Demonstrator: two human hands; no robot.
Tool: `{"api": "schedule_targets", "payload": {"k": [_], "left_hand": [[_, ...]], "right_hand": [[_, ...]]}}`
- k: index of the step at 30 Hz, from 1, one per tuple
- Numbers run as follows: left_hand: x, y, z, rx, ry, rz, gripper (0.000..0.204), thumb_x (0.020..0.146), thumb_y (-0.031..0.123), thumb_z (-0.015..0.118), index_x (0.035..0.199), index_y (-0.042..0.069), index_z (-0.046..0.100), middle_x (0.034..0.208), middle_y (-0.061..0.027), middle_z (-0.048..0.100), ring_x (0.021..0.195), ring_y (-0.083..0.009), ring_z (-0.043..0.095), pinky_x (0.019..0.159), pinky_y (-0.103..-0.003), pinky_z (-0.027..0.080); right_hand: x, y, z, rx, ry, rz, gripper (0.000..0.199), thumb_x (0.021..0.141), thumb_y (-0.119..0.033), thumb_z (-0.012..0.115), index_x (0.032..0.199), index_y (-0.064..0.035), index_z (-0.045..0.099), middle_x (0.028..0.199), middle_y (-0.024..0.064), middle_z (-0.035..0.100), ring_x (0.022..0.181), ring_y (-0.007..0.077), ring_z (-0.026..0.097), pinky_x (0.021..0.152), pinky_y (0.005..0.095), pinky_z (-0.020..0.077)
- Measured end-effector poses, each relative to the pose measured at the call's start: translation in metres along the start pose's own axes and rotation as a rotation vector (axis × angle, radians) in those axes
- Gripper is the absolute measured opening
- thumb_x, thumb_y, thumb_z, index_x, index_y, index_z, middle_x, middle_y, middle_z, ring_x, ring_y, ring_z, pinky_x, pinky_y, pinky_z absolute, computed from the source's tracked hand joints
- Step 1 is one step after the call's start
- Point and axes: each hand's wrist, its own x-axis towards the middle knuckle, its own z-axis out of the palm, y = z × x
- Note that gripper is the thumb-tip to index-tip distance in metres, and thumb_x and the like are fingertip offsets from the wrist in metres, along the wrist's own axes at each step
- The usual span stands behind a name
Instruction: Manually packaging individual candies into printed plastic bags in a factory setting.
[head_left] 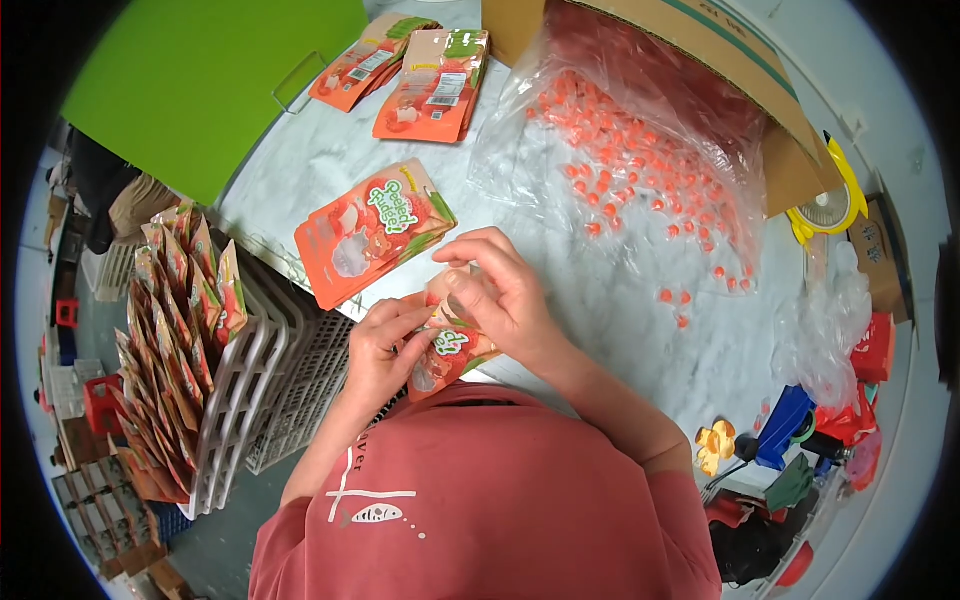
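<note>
both hands, left (383, 345) and right (500, 290), pinch an orange pouch (447, 352), its top hidden by fingers.

An orange pouch (448, 345) sat between both hands; a flat stack of orange-and-green pouches (372, 232) lay just beyond; two more stacks (432, 85) lay farther off; upright pouches (175, 340) filled a white rack at left.

A green board (215, 85) leans over the far left of the pale worktop (620, 300), with two stacks of orange pouches (405, 70) beside it. A clear bag of small orange caps (640, 160) spills from a cardboard box (720, 60), and a white crate (255, 390) stands at the left.
</note>
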Motion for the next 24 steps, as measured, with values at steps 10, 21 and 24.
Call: {"api": "schedule_targets", "payload": {"k": [10,21,24], "left_hand": [[-0.017,-0.009,-0.024,-0.141,0.098,-0.065,0.021,0.076,-0.004,0.075,0.097,0.0,0.073,0.094,-0.0081,0.068,0.085,-0.0193,0.065,0.075,-0.031,0.052],[-0.053,-0.028,-0.063,-0.157,0.219,-0.189,0.026,0.079,-0.005,0.072,0.105,0.0,0.072,0.101,-0.0089,0.067,0.094,-0.0194,0.062,0.084,-0.03,0.049],[-0.052,-0.025,-0.062,-0.117,0.217,-0.178,0.027,0.078,-0.004,0.072,0.104,0.001,0.073,0.098,-0.0088,0.067,0.094,-0.0197,0.063,0.083,-0.031,0.049]], "right_hand": [[0.001,0.003,-0.022,0.19,-0.078,-0.163,0.03,0.1,-0.017,0.051,0.123,0.0013,0.061,0.126,0.0171,0.054,0.118,0.0248,0.056,0.1,0.0378,0.044],[-0.042,0.104,0.005,-0.902,-0.518,-0.213,0.085,0.071,-0.049,0.08,0.143,-0.0177,0.05,0.156,0.0163,0.029,0.147,0.04,0.021,0.11,0.0706,0.0204],[-0.039,0.109,0.012,-0.902,-0.453,-0.251,0.068,0.074,-0.046,0.078,0.132,-0.0179,0.059,0.148,0.0123,0.041,0.14,0.0372,0.032,0.108,0.066,0.0266]]}}
